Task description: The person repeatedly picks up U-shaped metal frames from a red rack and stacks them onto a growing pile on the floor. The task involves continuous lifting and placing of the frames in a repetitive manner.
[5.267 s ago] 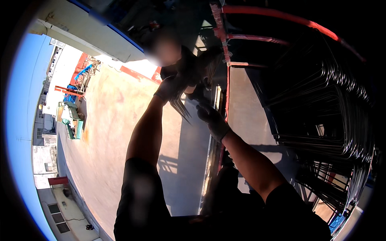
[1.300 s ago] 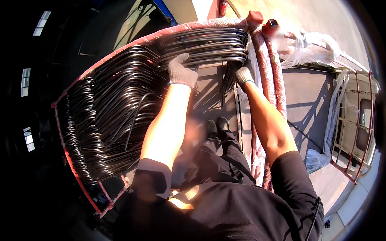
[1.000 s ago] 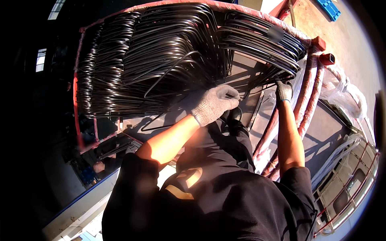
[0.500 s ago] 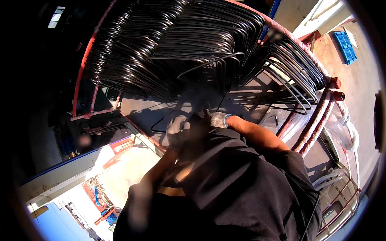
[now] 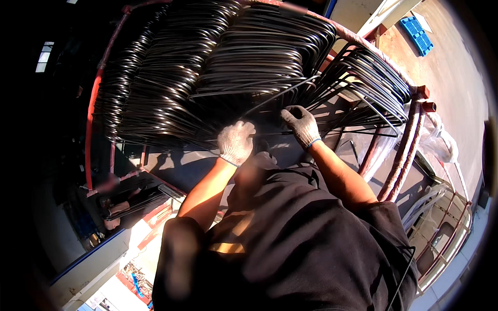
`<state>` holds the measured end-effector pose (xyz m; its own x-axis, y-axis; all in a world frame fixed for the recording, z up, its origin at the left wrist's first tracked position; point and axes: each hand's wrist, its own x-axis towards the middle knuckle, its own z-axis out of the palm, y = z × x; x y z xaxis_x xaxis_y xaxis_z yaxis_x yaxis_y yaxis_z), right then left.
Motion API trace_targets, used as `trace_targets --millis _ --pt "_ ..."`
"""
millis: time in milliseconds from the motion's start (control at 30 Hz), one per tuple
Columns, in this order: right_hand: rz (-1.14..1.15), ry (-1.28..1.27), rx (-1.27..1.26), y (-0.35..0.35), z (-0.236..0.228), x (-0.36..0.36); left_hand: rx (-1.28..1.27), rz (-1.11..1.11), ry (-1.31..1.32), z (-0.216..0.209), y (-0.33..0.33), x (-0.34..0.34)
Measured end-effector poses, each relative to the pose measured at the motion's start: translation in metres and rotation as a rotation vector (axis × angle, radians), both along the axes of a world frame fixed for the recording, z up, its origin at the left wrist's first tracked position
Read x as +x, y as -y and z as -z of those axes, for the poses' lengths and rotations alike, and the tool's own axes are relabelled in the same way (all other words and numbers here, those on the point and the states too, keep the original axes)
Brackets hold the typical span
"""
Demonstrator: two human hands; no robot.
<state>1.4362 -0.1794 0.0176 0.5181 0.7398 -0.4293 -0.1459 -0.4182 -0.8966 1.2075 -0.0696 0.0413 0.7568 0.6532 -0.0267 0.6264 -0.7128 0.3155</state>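
Both my hands wear pale knitted gloves with dark palms. My left hand [image 5: 236, 142] is closed at the front of the stacked rods, fingers curled round a thin bent black metal rod [image 5: 274, 134]. Level with it on the right, my right hand [image 5: 302, 125] is curled round the same rod, its thumb side toward the stack. Part of the rod is lost in shadow and behind the gloves. Just beyond the hands, dense rows of bent black metal rods [image 5: 249, 72] hang side by side. One loose rod [image 5: 280, 97] slants out of the row.
A red frame [image 5: 93, 119] surrounds the rods, its right posts [image 5: 404, 150] wrapped in plastic. A separate bunch of bent rods [image 5: 368, 83] leans at the right. A blue pallet [image 5: 416, 36] lies on the floor at the far right. Below the hands is a grey surface [image 5: 174, 168].
Both hands have moved from close to my body out toward the stack, the right one also further right. The rod between them has been raised and moved forward. My view has shifted slightly.
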Motion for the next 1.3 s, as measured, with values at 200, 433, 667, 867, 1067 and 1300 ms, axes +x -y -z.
trace_targets --millis 200,433,667,867,1067,1300 --pt "-0.146 0.456 0.096 -0.07 0.046 0.044 -0.031 0.083 -0.013 -0.03 -0.005 0.03" --pt "-0.251 0.368 0.17 -0.077 0.052 0.056 0.255 0.209 0.089 -0.054 -0.012 0.048" --pt "-0.233 0.135 -0.186 -0.086 0.003 0.05 0.142 0.139 0.06 -0.038 -0.02 0.072" --pt "0.121 0.314 0.125 0.001 -0.021 0.023 -0.1 0.212 -0.011 -0.082 0.022 0.066" --pt "0.098 -0.41 0.111 0.13 -0.096 -0.068 -0.206 0.274 -0.07 -0.177 0.048 0.068" --pt "-0.089 -1.09 0.915 0.053 -0.179 -0.073 0.018 0.294 -0.184 -0.309 0.07 0.057"
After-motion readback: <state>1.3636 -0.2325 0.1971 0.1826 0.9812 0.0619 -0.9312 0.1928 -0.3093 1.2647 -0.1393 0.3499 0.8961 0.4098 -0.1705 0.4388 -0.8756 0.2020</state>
